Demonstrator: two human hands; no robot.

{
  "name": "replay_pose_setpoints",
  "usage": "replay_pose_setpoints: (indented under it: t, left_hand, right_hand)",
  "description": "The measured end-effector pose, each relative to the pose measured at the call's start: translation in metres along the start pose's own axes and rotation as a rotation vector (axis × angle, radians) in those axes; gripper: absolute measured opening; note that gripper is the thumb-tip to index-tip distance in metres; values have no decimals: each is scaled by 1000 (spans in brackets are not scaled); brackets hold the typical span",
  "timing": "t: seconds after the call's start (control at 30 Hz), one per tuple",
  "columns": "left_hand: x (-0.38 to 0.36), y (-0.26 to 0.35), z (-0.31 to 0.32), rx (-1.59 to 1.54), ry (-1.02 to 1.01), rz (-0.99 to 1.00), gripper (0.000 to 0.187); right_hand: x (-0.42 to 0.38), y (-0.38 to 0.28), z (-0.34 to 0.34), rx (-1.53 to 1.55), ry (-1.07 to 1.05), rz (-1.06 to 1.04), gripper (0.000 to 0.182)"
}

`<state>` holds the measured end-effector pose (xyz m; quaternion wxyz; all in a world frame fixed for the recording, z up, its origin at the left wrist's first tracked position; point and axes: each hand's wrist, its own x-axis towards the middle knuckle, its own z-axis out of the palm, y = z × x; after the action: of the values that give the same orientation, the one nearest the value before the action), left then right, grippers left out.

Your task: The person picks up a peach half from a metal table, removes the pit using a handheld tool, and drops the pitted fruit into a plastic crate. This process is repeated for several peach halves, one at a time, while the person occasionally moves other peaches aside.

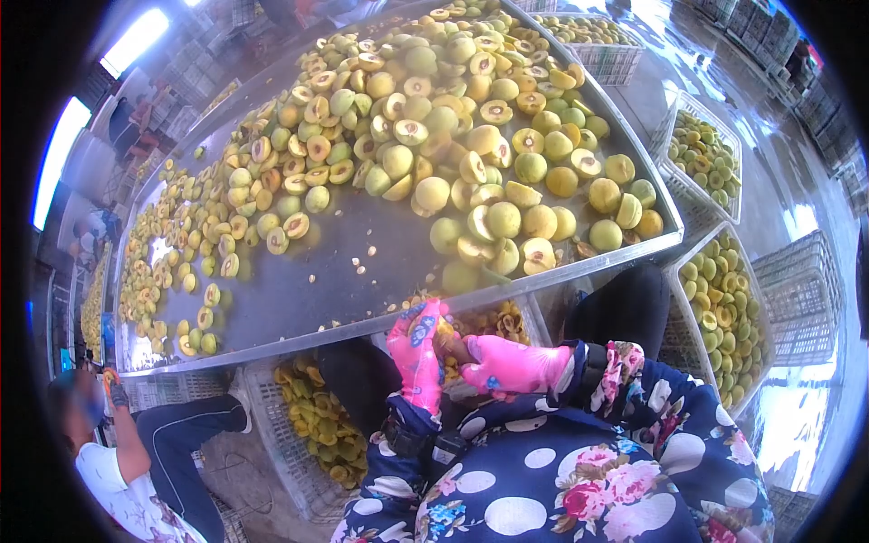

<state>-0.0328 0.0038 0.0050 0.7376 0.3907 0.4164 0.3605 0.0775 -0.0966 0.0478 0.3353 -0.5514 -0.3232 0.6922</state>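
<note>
My left hand [416, 351], in a pink patterned glove, is closed at the near edge of the metal table [353, 262]. Its fingers hold a piece of yellow stone fruit [444, 330], partly hidden by the hands. Beside it, my right hand [511, 362], also gloved in pink, is closed with its fingertips against the fruit. Whether it holds a small tool cannot be seen. Piled on the table lie yellow-green fruits [430, 193], some whole, others halved with brownish centres. Below the hands sits a crate with cut yellow pieces [493, 323].
Another crate of cut pieces [321, 425] stands by my left leg. Fruit-filled crates [724, 308] [701, 158] line the right side. A grey crate [797, 294] stands beyond them. At left sits a co-worker [136, 462] with an orange-and-dark glove. Small pale pits [359, 269] dot the tabletop.
</note>
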Motion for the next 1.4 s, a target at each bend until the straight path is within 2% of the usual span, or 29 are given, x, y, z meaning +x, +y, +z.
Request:
replay_pose_setpoints:
  t: [0.23, 0.33, 0.43, 0.53, 0.67, 0.83, 0.97, 1.07, 1.2, 1.27, 1.33, 1.4]
  left_hand:
    - [-4, 1, -1, -125, -28, -48, 15]
    - [-2, -2, -7, -68, -92, -45, 15]
    - [0, 5, -9, 96, -186, -142, 15]
    - [-4, 6, -6, 58, -154, -124, 15]
    - [-5, -1, 0, -111, -78, -131, 18]
    - [-8, 3, 9, -215, -34, -132, 23]
    - [-23, 18, 18, -191, 67, -69, 25]
    - [-37, 30, 14, -179, 103, 51, 25]
    - [-27, 36, -21, -324, 177, 88, 25]
    - [-13, 41, -69, 649, 361, 800, 28]
    - [-6, 62, -129, 696, 475, 785, 24]
    - [-17, 99, -165, -166, 495, 361, 22]
  right_hand:
    - [3, 9, -5, 443, -339, -23, 17]
    - [4, 14, -6, 427, -347, -90, 22]
    - [-3, 5, -7, 91, -170, 40, 28]
    - [-4, 2, -7, 302, -307, 25, 27]
    - [-3, 16, 0, 611, -388, 34, 26]
    - [-6, 17, 2, 723, -402, -20, 27]
    - [-4, 24, 4, 656, -400, 0, 18]
    - [-4, 19, 7, 603, -440, -15, 16]
    - [-8, 19, 9, 659, -492, -147, 20]
    - [-15, 17, 0, 689, -498, -219, 22]
    - [-17, 23, -9, 536, -397, -151, 23]
    - [-14, 38, -14, 350, -291, -39, 22]
